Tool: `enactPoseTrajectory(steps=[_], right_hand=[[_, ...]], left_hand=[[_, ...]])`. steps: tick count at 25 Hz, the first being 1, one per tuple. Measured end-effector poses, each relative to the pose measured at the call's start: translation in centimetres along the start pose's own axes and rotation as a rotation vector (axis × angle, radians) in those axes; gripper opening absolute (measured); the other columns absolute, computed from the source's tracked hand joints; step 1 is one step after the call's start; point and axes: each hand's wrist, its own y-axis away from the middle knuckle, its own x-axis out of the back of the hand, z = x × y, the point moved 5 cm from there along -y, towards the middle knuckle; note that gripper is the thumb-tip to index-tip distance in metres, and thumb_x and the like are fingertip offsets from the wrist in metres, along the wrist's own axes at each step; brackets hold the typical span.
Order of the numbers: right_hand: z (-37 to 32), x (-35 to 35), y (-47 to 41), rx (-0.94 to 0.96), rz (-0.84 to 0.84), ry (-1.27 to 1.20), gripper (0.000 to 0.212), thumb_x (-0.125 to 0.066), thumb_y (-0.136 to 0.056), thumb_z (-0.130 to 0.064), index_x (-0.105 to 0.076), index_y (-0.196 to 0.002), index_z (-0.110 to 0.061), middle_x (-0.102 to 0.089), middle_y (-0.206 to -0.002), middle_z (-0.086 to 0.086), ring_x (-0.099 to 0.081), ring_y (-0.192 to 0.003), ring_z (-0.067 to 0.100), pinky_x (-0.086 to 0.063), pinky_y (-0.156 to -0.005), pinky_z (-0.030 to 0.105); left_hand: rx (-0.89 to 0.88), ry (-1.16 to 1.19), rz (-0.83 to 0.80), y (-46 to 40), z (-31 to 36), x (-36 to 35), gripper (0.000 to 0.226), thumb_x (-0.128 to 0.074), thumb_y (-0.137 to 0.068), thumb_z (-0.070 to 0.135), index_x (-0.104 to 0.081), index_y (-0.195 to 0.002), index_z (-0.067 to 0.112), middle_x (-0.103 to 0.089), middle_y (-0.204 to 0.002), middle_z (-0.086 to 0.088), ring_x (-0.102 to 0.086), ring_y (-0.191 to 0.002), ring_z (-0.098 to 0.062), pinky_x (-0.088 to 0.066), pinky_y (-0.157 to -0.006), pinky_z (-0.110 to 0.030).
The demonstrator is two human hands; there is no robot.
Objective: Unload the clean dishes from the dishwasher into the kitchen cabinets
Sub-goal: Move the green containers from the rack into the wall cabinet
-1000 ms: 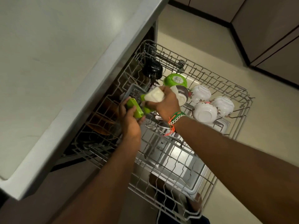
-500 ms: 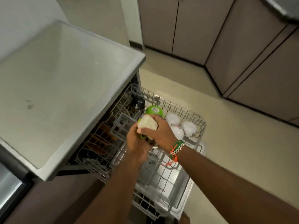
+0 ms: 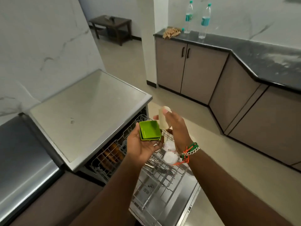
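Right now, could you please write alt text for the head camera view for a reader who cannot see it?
A person's left hand holds stacked green square dishes and the right hand grips a cream container, both above the pulled-out dishwasher rack with white bowls. Closed cabinets stand beyond.

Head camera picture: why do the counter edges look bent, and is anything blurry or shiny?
Head view: the wide-angle lens bows the black countertop; the steel surface shows a bright glare streak; the green dishes in the left hand look sharp; the bottles are soft.
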Motion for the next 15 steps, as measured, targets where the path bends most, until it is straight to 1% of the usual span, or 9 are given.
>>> enactPoseTrajectory(steps=[2, 3, 5, 6, 8, 9, 10, 12, 15], right_hand=[[-2.0, -0.8, 2.0, 0.069, -0.086, -0.043, 0.032, -0.051, -0.104, -0.031, -0.055, -0.134, -0.018, -0.075, -0.108, 0.014, -0.072, -0.090, 0.014, -0.052, -0.065, 0.015], [-3.1, -1.3, 2.9, 0.121, -0.108, -0.041, 0.032, -0.052, -0.104, -0.028, -0.055, -0.134, -0.017, -0.075, -0.108, 0.015, -0.072, -0.093, 0.017, -0.053, -0.066, 0.017], [-5.0, -2.1, 4.4, 0.247, -0.096, -0.015, 0.037, -0.066, -0.096, -0.031, -0.058, -0.127, -0.013, -0.075, -0.107, 0.013, -0.071, -0.095, 0.024, -0.058, -0.073, 0.027], [-5.9, -2.6, 5.3, 0.304, -0.077, 0.006, 0.044, -0.076, -0.088, -0.034, -0.058, -0.121, -0.012, -0.075, -0.105, 0.010, -0.071, -0.094, 0.025, -0.059, -0.077, 0.032], [-6.7, -4.1, 7.3, 0.397, -0.041, 0.125, 0.054, -0.088, -0.072, -0.037, -0.058, -0.110, -0.012, -0.073, -0.103, 0.001, -0.071, -0.092, 0.019, -0.059, -0.076, 0.030], [-6.9, -5.3, 8.4, 0.446, -0.030, 0.220, 0.052, -0.089, -0.069, -0.040, -0.059, -0.104, -0.015, -0.071, -0.102, -0.003, -0.069, -0.091, 0.014, -0.058, -0.073, 0.028], [-6.9, -6.7, 9.5, 0.499, -0.017, 0.329, 0.047, -0.089, -0.068, -0.043, -0.060, -0.097, -0.019, -0.068, -0.099, -0.008, -0.066, -0.088, 0.009, -0.057, -0.070, 0.027], [-7.1, -9.2, 11.3, 0.632, 0.032, 0.513, 0.037, -0.086, -0.071, -0.047, -0.060, -0.086, -0.025, -0.061, -0.093, -0.012, -0.059, -0.084, 0.006, -0.054, -0.070, 0.032], [-8.0, -14.4, 14.5, 0.781, 0.036, 0.742, 0.033, -0.070, -0.080, -0.064, -0.060, -0.092, -0.034, -0.060, -0.101, -0.016, -0.054, -0.094, 0.005, -0.049, -0.081, 0.039]], left_hand=[[-0.013, 0.044, -0.039, 3.1, 0.0, -2.0, 0.062, -0.047, -0.100, 0.055, -0.062, -0.133, 0.005, -0.064, -0.128, -0.026, -0.065, -0.106, -0.038, -0.050, -0.094, -0.051], [-0.015, 0.073, -0.044, 4.7, 0.0, -2.7, 0.062, -0.047, -0.101, 0.055, -0.063, -0.131, 0.003, -0.065, -0.126, -0.027, -0.066, -0.105, -0.038, -0.051, -0.095, -0.050], [-0.027, 0.118, -0.059, 7.8, 0.0, -3.9, 0.061, -0.047, -0.101, 0.054, -0.064, -0.127, 0.002, -0.067, -0.122, -0.026, -0.067, -0.105, -0.038, -0.050, -0.097, -0.049], [-0.056, 0.137, -0.065, 9.4, 0.2, -4.3, 0.060, -0.048, -0.101, 0.053, -0.064, -0.128, 0.003, -0.066, -0.125, -0.026, -0.065, -0.110, -0.038, -0.048, -0.101, -0.050], [-0.140, 0.160, -0.065, 12.4, 1.1, -5.0, 0.058, -0.051, -0.100, 0.051, -0.062, -0.134, 0.005, -0.063, -0.133, -0.024, -0.059, -0.126, -0.038, -0.042, -0.110, -0.053], [-0.189, 0.174, -0.054, 13.9, 1.8, -5.2, 0.057, -0.052, -0.100, 0.050, -0.062, -0.135, 0.006, -0.063, -0.135, -0.023, -0.059, -0.127, -0.037, -0.044, -0.110, -0.053], [-0.237, 0.197, -0.043, 15.2, 2.7, -5.4, 0.056, -0.053, -0.099, 0.048, -0.062, -0.135, 0.006, -0.065, -0.132, -0.022, -0.063, -0.123, -0.036, -0.048, -0.107, -0.051], [-0.318, 0.223, -0.039, 17.6, 4.5, -5.5, 0.055, -0.050, -0.100, 0.049, -0.063, -0.130, 0.005, -0.071, -0.119, -0.020, -0.072, -0.106, -0.033, -0.058, -0.094, -0.045], [-0.426, 0.250, -0.041, 21.4, 7.9, -3.8, 0.051, -0.049, -0.100, 0.051, -0.066, -0.119, 0.007, -0.072, -0.104, -0.016, -0.074, -0.092, -0.030, -0.062, -0.081, -0.041]])
